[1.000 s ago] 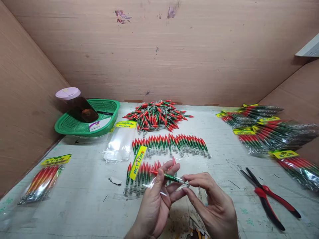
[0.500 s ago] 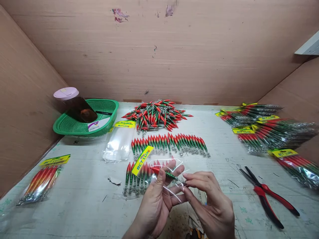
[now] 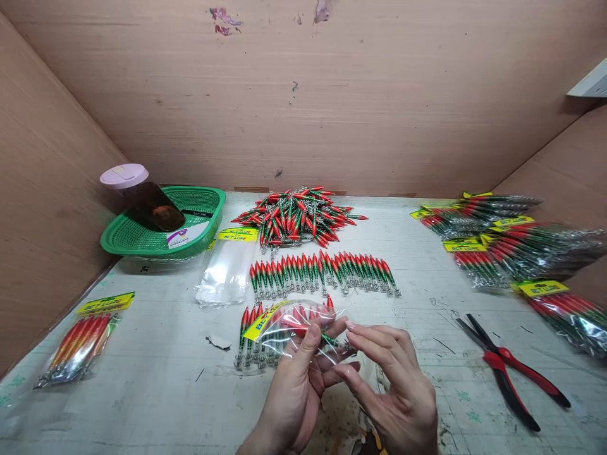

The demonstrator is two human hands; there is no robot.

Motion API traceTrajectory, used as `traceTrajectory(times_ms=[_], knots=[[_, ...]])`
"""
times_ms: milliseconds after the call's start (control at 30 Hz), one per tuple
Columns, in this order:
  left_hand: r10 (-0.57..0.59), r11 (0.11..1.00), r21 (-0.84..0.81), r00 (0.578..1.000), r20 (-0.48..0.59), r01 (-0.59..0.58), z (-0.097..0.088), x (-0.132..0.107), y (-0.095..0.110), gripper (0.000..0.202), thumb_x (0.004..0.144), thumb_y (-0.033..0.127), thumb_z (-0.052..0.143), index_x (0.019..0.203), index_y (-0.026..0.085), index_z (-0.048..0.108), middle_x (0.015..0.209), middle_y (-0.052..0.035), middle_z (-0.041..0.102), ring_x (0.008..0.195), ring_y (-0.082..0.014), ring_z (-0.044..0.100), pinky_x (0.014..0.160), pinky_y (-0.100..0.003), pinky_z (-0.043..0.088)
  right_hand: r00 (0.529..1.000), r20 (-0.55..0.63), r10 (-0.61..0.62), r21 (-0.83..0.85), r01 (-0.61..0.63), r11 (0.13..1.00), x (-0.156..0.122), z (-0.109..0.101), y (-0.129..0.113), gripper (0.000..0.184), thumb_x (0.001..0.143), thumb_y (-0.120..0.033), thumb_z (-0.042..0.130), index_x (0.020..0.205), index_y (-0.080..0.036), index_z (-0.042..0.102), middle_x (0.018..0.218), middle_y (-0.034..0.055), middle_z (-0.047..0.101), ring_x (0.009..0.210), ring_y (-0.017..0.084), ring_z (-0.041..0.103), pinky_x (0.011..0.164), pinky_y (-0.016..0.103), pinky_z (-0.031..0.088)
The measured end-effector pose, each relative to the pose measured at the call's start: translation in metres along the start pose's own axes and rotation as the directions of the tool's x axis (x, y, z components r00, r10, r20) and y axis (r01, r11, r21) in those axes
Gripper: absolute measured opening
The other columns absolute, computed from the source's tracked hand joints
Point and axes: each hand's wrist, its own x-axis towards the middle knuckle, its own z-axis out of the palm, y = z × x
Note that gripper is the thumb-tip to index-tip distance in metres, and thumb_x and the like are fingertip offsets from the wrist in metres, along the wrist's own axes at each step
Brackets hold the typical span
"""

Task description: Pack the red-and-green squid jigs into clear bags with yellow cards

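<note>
My left hand [image 3: 296, 385] is closed on a clear plastic bag [image 3: 279, 332] with a yellow printed header, and on a red and green squid lure [image 3: 329, 340]. The lure points left, its hook end to the right; whether it lies fully inside the plastic I cannot tell. Close by that hook end is my right hand [image 3: 396, 385], thumb and fingers apart. Beyond and partly under the bag, a short row of lures [image 3: 244, 335] lies on the table, hooks toward me. A longer row of lures [image 3: 322, 273] lies behind it.
Farther back is a heap of lures [image 3: 296, 218]. Left of it are header bags [image 3: 225, 272] and a green basket [image 3: 215, 221] holding a lidded bottle [image 3: 152, 205]. Filled lure packs [image 3: 497, 249] lie right, another pack [image 3: 85, 341] left. Red-handled pliers [image 3: 497, 363] rest at right.
The fingers of my right hand have parted from the lure's hook end. The bag has shifted, its header lower and left, and its plastic now bulges over the lure.
</note>
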Motion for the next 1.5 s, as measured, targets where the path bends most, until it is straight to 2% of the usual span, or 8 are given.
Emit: traceTrajectory(times_ms=[200,533,733,867,1067,1233,1400,1500], knots=[[0.031,0.994,0.101,0.999,-0.025,-0.028,0.001,-0.002,0.000,0.033,0.074,0.041,0.074,0.095,0.016,0.072,0.105,-0.0116,0.072,0.092,-0.0235,0.068,0.071,-0.027,0.053,0.988,-0.025,0.152,0.138,-0.148,0.979,-0.012,0.003,0.004,0.022,0.078,-0.014,0.070,0.084,-0.024,0.051,0.110,0.0068,0.066,0.102,0.023,0.053,0.082,0.040,0.049],[0.085,0.962,0.254,0.994,0.066,-0.099,-0.009,0.002,-0.009,0.031,0.078,0.036,0.071,0.101,0.016,0.074,0.100,-0.0108,0.074,0.098,-0.0249,0.066,0.081,-0.031,0.050,0.982,0.083,0.171,0.207,-0.185,0.961,-0.020,0.006,0.007,0.024,0.082,-0.011,0.063,0.088,-0.025,0.045,0.117,0.0066,0.062,0.108,0.023,0.050,0.085,0.041,0.049],[0.097,0.992,0.076,0.995,0.028,-0.099,-0.006,0.001,-0.008,0.031,0.077,0.039,0.071,0.098,0.016,0.073,0.105,-0.0116,0.073,0.097,-0.0260,0.068,0.082,-0.034,0.052,0.998,0.045,0.045,0.096,-0.049,0.994,-0.012,0.000,0.006,0.026,0.080,-0.010,0.066,0.100,-0.023,0.056,0.106,0.0071,0.061,0.099,0.022,0.054,0.080,0.037,0.050],[0.071,0.997,0.012,0.997,0.019,-0.072,-0.003,0.000,-0.008,0.035,0.073,0.040,0.075,0.098,0.015,0.071,0.104,-0.0144,0.073,0.100,-0.0259,0.067,0.079,-0.030,0.052,0.997,0.048,0.064,0.020,-0.065,0.998,-0.008,-0.003,0.006,0.026,0.083,-0.010,0.062,0.106,-0.022,0.063,0.096,0.0067,0.056,0.091,0.020,0.055,0.074,0.033,0.051],[0.093,0.995,-0.027,0.996,-0.008,-0.093,-0.004,-0.002,-0.012,0.057,0.075,0.037,0.075,0.126,0.021,0.055,0.105,-0.0148,0.073,0.095,-0.0245,0.069,0.080,-0.033,0.052,0.996,0.050,0.075,0.022,-0.076,0.997,-0.010,-0.002,0.006,0.030,0.083,-0.014,0.064,0.110,-0.025,0.066,0.093,0.0054,0.052,0.088,0.019,0.054,0.072,0.033,0.050],[0.049,0.995,-0.088,0.999,-0.023,-0.051,-0.006,0.001,-0.012,0.041,0.079,0.040,0.068,0.111,0.015,0.065,0.103,-0.0150,0.074,0.098,-0.0280,0.068,0.086,-0.039,0.051,0.993,0.008,0.118,0.019,-0.118,0.993,-0.009,0.000,0.004,0.012,0.083,-0.022,0.067,0.094,-0.024,0.069,0.083,0.0039,0.050,0.081,0.019,0.050,0.066,0.032,0.046],[0.045,0.984,-0.173,0.999,0.017,-0.041,-0.006,0.006,-0.012,0.031,0.079,0.031,0.063,0.103,0.012,0.071,0.107,-0.0132,0.073,0.110,-0.0278,0.063,0.097,-0.038,0.046,0.996,0.083,0.031,0.023,-0.033,0.999,-0.007,0.004,0.003,0.029,0.083,-0.011,0.061,0.108,-0.024,0.066,0.090,0.0059,0.055,0.087,0.020,0.051,0.070,0.033,0.047],[0.026,0.966,-0.258,0.999,0.045,-0.013,-0.006,0.010,-0.012,0.026,0.083,0.029,0.059,0.098,0.013,0.073,0.107,-0.0122,0.073,0.110,-0.0272,0.063,0.102,-0.039,0.044,0.988,0.153,-0.005,-0.002,0.005,1.000,-0.005,0.005,0.006,0.027,0.083,-0.013,0.061,0.107,-0.023,0.066,0.094,0.0067,0.056,0.090,0.021,0.050,0.073,0.035,0.045]])
